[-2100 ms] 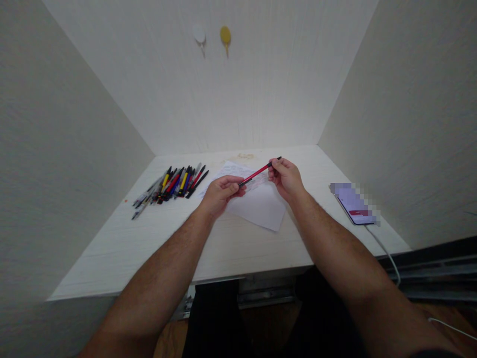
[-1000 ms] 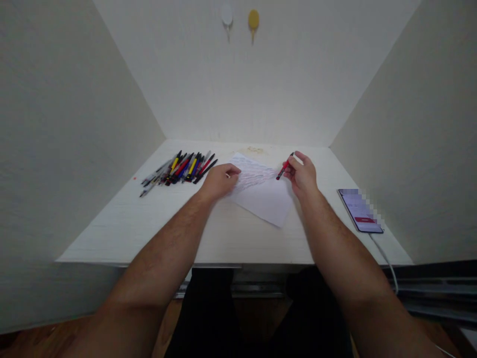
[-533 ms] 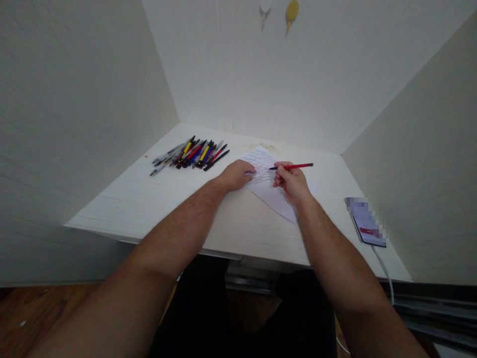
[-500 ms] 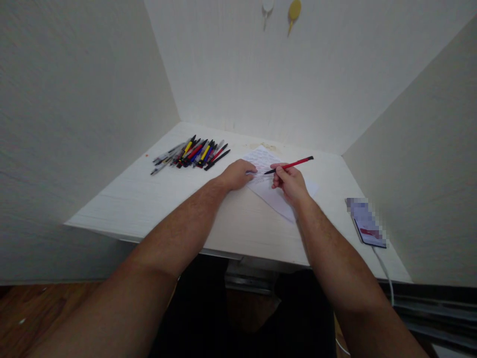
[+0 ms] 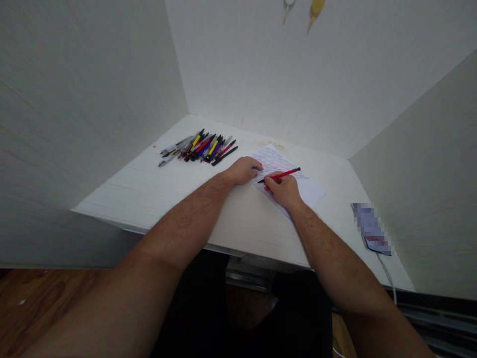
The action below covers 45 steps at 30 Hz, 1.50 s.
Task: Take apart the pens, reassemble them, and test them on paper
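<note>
Our right grip (image 5: 283, 191) pinches the red pen (image 5: 287, 173), dark tip down at the paper (image 5: 313, 191); whether it touches, we can't tell. Our left grip (image 5: 243, 170) lies on the paper's left edge, thumb and forefinger parted. Written lines already cover the paper's far part; its right corner is bare. More pens (image 5: 203, 147) lie heaped on the tabletop (image 5: 149, 184).

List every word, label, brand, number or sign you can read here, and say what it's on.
None can be read.
Sheet of paper: rows of handwriting, too small and blurred.
Phone: screen pixelated, no text legible.
Red pen and pile of pens: no lettering can be made out.
</note>
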Each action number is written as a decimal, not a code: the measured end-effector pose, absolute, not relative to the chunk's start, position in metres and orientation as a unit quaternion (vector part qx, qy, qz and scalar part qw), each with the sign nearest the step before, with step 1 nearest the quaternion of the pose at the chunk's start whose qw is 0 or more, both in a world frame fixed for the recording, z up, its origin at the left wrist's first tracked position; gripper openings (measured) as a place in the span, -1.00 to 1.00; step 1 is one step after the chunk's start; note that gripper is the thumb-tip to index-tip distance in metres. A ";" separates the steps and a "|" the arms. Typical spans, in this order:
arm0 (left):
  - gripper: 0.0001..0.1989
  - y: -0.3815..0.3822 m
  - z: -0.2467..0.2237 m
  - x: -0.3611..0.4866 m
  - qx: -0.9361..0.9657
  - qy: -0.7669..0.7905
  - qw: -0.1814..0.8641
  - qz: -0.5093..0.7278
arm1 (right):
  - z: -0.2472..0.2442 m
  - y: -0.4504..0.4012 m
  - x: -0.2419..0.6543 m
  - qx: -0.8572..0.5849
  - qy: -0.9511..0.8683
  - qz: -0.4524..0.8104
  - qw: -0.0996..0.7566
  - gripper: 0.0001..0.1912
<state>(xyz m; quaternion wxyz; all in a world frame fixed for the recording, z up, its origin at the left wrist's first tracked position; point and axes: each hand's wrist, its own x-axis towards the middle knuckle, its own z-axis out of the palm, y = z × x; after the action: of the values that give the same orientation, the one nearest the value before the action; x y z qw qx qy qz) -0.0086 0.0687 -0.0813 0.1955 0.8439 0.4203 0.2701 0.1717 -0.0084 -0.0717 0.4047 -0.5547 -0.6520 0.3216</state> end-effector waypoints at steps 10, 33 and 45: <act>-0.71 0.068 -0.083 -0.008 0.835 0.420 0.211 0.287 | -0.070 -0.010 0.173 -0.550 -0.687 0.277 0.385 -0.76; -0.71 0.070 -0.084 -0.009 0.841 0.420 0.200 0.276 | -0.070 -0.009 0.174 -0.556 -0.673 0.287 0.394 -0.78; -0.73 0.069 -0.083 -0.008 0.833 0.416 0.217 0.293 | -0.070 -0.008 0.177 -0.567 -0.676 0.263 0.391 -0.78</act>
<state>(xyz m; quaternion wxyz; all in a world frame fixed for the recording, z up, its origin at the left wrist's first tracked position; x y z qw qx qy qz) -0.0083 0.0691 -0.0833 0.2172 0.8329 0.4164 0.2929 0.1772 -0.0080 -0.0701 0.3907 -0.5673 -0.6756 0.2628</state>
